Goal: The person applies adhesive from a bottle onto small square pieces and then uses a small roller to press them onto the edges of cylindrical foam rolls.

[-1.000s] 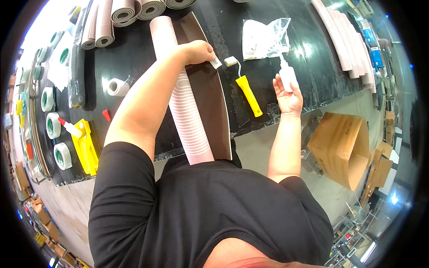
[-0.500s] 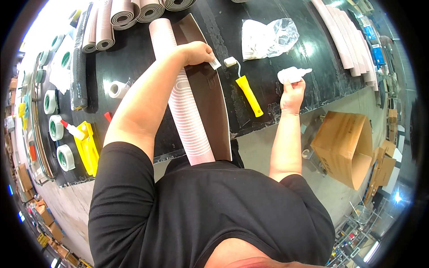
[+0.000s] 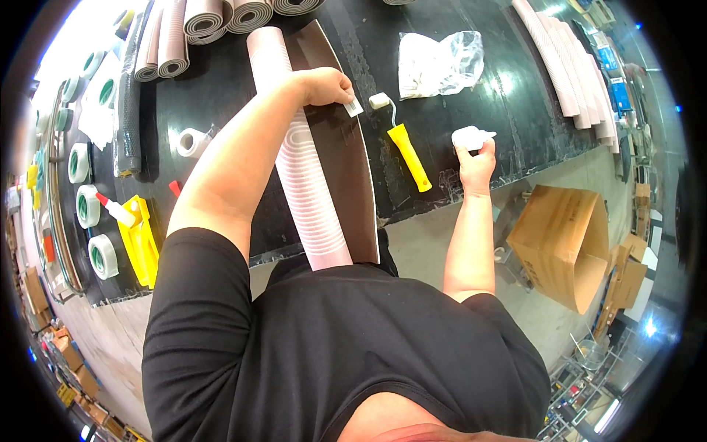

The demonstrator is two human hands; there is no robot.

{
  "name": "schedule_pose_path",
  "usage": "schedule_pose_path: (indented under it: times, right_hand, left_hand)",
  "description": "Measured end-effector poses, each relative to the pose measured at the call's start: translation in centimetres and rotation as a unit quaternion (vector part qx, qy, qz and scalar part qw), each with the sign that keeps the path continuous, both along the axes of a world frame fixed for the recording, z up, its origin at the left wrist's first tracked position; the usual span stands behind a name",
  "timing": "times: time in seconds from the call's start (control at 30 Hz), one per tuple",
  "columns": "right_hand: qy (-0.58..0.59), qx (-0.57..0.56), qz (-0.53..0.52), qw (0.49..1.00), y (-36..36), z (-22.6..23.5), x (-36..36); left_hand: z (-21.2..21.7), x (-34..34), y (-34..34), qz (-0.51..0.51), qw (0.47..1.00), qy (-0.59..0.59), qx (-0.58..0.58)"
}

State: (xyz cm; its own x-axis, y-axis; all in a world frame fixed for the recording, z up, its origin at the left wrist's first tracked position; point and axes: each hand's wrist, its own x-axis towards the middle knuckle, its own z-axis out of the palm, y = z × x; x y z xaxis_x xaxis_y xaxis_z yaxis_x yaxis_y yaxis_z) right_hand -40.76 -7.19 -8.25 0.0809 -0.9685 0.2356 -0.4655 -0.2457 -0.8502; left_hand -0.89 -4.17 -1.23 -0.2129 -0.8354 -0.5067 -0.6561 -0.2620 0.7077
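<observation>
One rolled mat [image 3: 317, 191], pink-striped, is lying lengthwise on the black table [image 3: 166, 158], its near end reaching the person's black shirt [image 3: 398, 331], its dark brown flap [image 3: 342, 173] opening out along the right side. One cardboard box [image 3: 556, 243] is standing open beyond the table edge, at right. One yellow tool [image 3: 140, 239] and a column of tape rolls [image 3: 103, 256] are occupying the left side. One yellow-handled roller [image 3: 409, 155] is resting between the hands. Right hand [image 3: 477, 166]: its fingers are gripping a white bottle [image 3: 467, 138], nozzle pointing right. One white roll [image 3: 193, 143] is sitting partly behind the left forearm [image 3: 243, 155], which is also covering part of the mat. Left hand [image 3: 328, 87]: its fingers are pinching a white slip [image 3: 354, 107] over the flap. Farther off, one clear bag [image 3: 440, 66] is holding white contents; pale rolls [image 3: 567, 81] are lining the right, and more mat rolls [image 3: 202, 18] are filling the far left.
</observation>
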Motion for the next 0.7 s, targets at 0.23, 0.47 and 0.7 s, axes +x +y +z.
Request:
schedule_pose_path:
  times: [0.23, 0.47, 0.7]
  right_hand:
    - [0.104, -0.036, -0.163, 0.980, 4.8, 4.1, 1.1]
    - [0.048, -0.021, 0.394, 0.918, 15.6, 12.0, 15.2]
    - [0.086, -0.094, 0.340, 0.932, 13.7, 4.4, 13.3]
  left_hand:
    - [0.0, 0.3, 0.4, -0.024, 0.999, 0.003, -0.027]
    - [1.2, -0.2, 0.7, -0.052, 0.998, -0.023, -0.024]
    - [4.0, -0.2, 4.6, -0.079, 0.994, -0.027, -0.064]
